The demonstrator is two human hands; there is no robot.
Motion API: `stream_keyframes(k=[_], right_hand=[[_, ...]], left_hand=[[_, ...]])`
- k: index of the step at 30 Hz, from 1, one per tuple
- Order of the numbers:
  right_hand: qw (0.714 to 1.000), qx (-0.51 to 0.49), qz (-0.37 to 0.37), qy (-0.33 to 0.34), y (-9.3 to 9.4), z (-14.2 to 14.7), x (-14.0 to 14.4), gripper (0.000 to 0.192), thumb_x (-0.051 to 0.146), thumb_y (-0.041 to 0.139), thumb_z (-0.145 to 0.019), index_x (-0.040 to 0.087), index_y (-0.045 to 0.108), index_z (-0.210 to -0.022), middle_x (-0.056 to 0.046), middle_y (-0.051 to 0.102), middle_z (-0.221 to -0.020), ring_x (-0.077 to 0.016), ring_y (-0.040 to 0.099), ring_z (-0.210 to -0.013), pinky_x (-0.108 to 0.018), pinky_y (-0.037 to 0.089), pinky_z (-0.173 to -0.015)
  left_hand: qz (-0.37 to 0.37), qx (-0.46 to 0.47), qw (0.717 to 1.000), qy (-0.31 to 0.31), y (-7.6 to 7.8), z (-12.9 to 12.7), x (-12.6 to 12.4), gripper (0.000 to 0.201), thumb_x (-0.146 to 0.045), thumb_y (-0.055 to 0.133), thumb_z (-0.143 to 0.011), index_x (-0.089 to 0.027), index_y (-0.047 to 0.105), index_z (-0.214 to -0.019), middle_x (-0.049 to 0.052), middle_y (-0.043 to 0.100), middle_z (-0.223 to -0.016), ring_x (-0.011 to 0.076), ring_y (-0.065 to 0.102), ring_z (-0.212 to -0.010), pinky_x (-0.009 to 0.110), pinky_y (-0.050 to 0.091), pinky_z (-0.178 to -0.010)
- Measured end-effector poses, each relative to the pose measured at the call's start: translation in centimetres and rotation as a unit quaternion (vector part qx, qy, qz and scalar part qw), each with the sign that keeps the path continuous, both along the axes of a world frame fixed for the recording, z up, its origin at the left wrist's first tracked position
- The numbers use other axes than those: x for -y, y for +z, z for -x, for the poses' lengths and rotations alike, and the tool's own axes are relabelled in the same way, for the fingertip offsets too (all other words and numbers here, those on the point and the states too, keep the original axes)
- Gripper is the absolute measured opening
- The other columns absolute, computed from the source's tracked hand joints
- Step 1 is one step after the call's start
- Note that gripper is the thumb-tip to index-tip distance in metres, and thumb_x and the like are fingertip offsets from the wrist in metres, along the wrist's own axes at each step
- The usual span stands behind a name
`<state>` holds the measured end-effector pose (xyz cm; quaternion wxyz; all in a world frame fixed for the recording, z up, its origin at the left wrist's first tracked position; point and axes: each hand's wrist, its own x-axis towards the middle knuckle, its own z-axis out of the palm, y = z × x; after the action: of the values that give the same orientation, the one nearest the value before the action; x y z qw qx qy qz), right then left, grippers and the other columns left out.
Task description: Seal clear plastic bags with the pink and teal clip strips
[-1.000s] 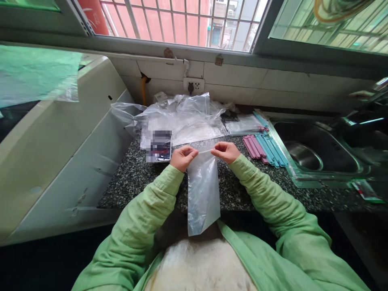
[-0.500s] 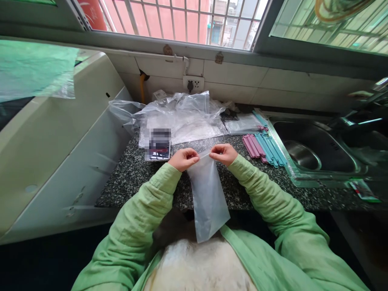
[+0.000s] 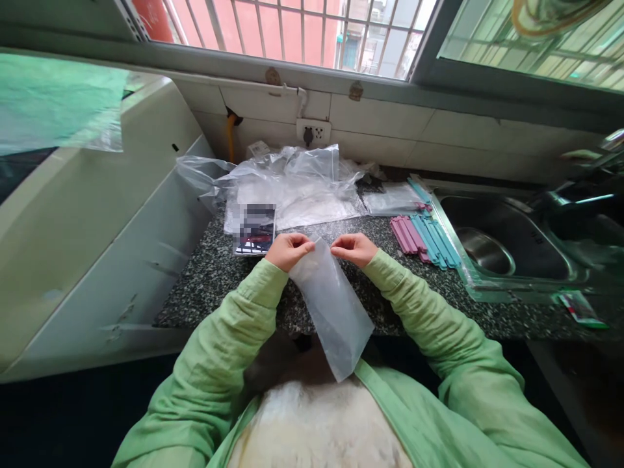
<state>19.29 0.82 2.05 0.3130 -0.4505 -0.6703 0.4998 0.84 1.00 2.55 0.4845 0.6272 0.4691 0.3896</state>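
Observation:
A clear, frosted plastic bag [image 3: 336,312] hangs from my hands over the counter's front edge, its lower end slanting to the right. My left hand [image 3: 291,250] is closed on its top left edge, thumb and fingers pinched together. With its fingers also pinched, my right hand [image 3: 355,249] holds the upper right edge of the same bag. No contents can be made out inside it. Behind my hands lies a pile of clear plastic bags [image 3: 302,188] on the speckled counter [image 3: 205,279].
Pink strips [image 3: 407,235] and blue strips [image 3: 435,240] lie right of my hands, beside a steel sink [image 3: 468,286] holding a metal bowl [image 3: 487,250]. A phone-like device [image 3: 256,239], partly blurred out, lies at left. A small packet [image 3: 582,308] is at far right.
The bag has tilted, its lower end swinging right and its top rising to a corner between my hands. Both hands have shifted slightly left.

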Motion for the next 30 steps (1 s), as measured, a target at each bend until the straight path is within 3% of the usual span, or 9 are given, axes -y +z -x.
stream_keyframes(k=[3, 6, 9, 14, 17, 21, 25, 30], right_hand=[[0.998, 0.029, -0.052, -0.007, 0.1, -0.5, 0.3, 0.032, 0.042, 0.058, -0.062, 0.011, 0.058, -0.068, -0.001, 0.055, -0.057, -0.0082, 0.045, -0.051, -0.023, 0.038, -0.051], [0.979, 0.089, -0.176, -0.044, -0.1, -1.6, 1.5, 0.024, 0.036, 0.054, -0.069, 0.013, 0.059, -0.068, -0.003, 0.056, -0.059, -0.0099, 0.047, -0.053, -0.025, 0.039, -0.052], [0.930, 0.138, -0.339, -0.014, -0.9, -3.0, 3.3, 0.017, 0.031, 0.053, -0.072, 0.016, 0.059, -0.067, -0.004, 0.058, -0.061, -0.0133, 0.050, -0.061, -0.029, 0.041, -0.062], [0.852, 0.219, -0.471, 0.060, -2.6, -3.0, 6.0, 0.033, 0.044, 0.055, -0.069, 0.016, 0.061, -0.083, -0.008, 0.061, -0.077, -0.0183, 0.050, -0.074, -0.033, 0.040, -0.070], [0.831, 0.241, -0.499, 0.055, -2.8, -1.9, 6.5, 0.027, 0.041, 0.047, -0.075, 0.018, 0.061, -0.078, -0.007, 0.061, -0.074, -0.0173, 0.049, -0.072, -0.032, 0.037, -0.069], [0.829, 0.240, -0.501, 0.053, -2.4, -1.4, 6.2, 0.022, 0.027, 0.043, -0.078, 0.019, 0.061, -0.068, -0.005, 0.060, -0.064, -0.0145, 0.048, -0.065, -0.029, 0.035, -0.063], [0.848, 0.214, -0.481, 0.060, -2.7, -2.2, 5.5, 0.021, 0.021, 0.043, -0.076, 0.017, 0.063, -0.070, -0.006, 0.061, -0.063, -0.0136, 0.049, -0.060, -0.028, 0.039, -0.059], [0.892, 0.170, -0.412, 0.078, -3.7, -3.4, 4.8, 0.020, 0.021, 0.044, -0.075, 0.017, 0.063, -0.070, -0.006, 0.061, -0.063, -0.0140, 0.050, -0.058, -0.028, 0.043, -0.056]], left_hand=[[0.002, 0.006, 0.998, 0.068, 0.9, 1.7, 0.8, 0.027, -0.038, 0.064, -0.051, -0.011, 0.058, -0.052, -0.001, 0.051, -0.045, 0.0074, 0.042, -0.044, 0.020, 0.033, -0.045], [-0.007, 0.011, 0.989, 0.150, 1.5, 4.4, 2.3, 0.024, -0.036, 0.064, -0.052, -0.012, 0.061, -0.055, -0.001, 0.054, -0.048, 0.0071, 0.043, -0.045, 0.019, 0.033, -0.044], [0.004, 0.030, 0.971, 0.238, 1.2, 7.3, 4.2, 0.023, -0.034, 0.064, -0.052, -0.013, 0.061, -0.058, -0.001, 0.055, -0.049, 0.0067, 0.042, -0.043, 0.019, 0.034, -0.042], [0.050, 0.076, 0.951, 0.296, -0.5, 9.3, 6.9, 0.024, -0.036, 0.064, -0.052, -0.014, 0.060, -0.059, -0.002, 0.053, -0.047, 0.0062, 0.040, -0.037, 0.019, 0.035, -0.038], [0.064, 0.080, 0.946, 0.307, -1.1, 9.1, 8.0, 0.022, -0.035, 0.062, -0.053, -0.014, 0.059, -0.058, -0.002, 0.053, -0.046, 0.0066, 0.042, -0.038, 0.020, 0.035, -0.039], [0.078, 0.082, 0.944, 0.310, -1.7, 9.0, 9.1, 0.021, -0.034, 0.062, -0.053, -0.014, 0.057, -0.056, -0.003, 0.051, -0.045, 0.0062, 0.040, -0.038, 0.019, 0.033, -0.038], [0.091, 0.094, 0.942, 0.308, -2.6, 9.0, 10.0, 0.024, -0.035, 0.065, -0.050, -0.013, 0.057, -0.055, -0.003, 0.052, -0.046, 0.0066, 0.043, -0.041, 0.019, 0.035, -0.041], [0.062, 0.068, 0.950, 0.298, -3.1, 8.2, 10.2, 0.025, -0.037, 0.062, -0.055, -0.013, 0.057, -0.055, -0.002, 0.052, -0.047, 0.0063, 0.041, -0.042, 0.019, 0.035, -0.042]])
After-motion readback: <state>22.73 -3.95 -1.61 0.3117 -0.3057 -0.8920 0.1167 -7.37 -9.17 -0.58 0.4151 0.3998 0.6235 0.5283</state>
